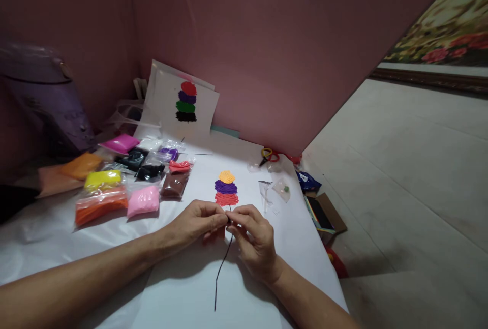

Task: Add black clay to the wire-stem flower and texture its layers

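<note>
My left hand (198, 222) and my right hand (253, 237) meet at the fingertips over a white sheet (183, 288). Together they pinch a small dark bit of clay at the top of a thin black line (221, 273) that runs down the sheet toward me. Just beyond my fingers lies a stack of clay patches (226, 188): yellow on top, purple in the middle, red below. A second sheet with a red, purple, green and black stack (186, 102) leans against the pink wall.
Several bags of coloured clay (125, 176) lie at the left: pink, orange, yellow, black, brown, purple. Small scissors (269, 155) and clear plastic wrappers (274, 189) sit at the right. Cardboard and packets (320, 209) lie on the floor past the table's right edge.
</note>
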`<state>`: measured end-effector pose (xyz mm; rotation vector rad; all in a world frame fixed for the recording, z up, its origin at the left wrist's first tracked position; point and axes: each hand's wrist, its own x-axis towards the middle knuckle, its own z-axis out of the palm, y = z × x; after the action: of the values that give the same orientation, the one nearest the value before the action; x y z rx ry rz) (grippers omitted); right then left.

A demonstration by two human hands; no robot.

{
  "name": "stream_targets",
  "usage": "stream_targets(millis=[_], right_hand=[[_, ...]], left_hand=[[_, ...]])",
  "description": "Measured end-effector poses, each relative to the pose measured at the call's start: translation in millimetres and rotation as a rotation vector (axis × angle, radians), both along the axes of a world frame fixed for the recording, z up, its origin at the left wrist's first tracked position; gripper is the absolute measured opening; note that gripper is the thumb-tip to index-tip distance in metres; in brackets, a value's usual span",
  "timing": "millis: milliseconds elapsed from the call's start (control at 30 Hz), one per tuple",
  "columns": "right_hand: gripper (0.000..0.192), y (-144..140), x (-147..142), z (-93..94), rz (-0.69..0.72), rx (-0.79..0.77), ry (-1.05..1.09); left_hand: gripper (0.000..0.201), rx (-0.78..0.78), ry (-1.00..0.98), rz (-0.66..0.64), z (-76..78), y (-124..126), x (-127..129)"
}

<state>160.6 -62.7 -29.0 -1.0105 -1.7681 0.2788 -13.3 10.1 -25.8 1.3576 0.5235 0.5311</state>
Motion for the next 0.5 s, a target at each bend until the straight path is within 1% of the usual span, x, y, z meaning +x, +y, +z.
stream_targets(millis=[67, 133, 267, 333, 400, 500], right_hand=[[0.036, 0.8, -0.2, 1.3, 0.027, -0.001, 0.027], [0.032, 0.8, -0.8, 2.3, 0.034, -0.012, 0.040], [0.018, -0.2, -1.8, 1.5, -0.023, -0.014, 0.023], [0.015, 0.1, -1.7, 0.0, -0.036, 0.001, -0.013], [0.016, 0.9, -1.4, -1.0, -0.026, -0.003, -0.049], [0.019, 2.0, -1.0, -1.1, -0.018, -0.023, -0.061]], left_hand=[[0.054, 0.030, 0.009, -0.016, -0.7, -0.4, 0.4], [0.055, 0.039, 0.027, -0.020, -1.4, -1.3, 1.2], [0.049, -0.002, 0.028, 0.034, -2.3, -2.2, 2.5], [0.045, 0.005, 0.036, 0.023, -2.7, -1.9, 2.3], [0.043, 0.032, 0.053, 0.001, -3.4, -1.4, 1.6], [0.050, 0.066, 0.065, -0.001, -4.9, -0.7, 0.8]])
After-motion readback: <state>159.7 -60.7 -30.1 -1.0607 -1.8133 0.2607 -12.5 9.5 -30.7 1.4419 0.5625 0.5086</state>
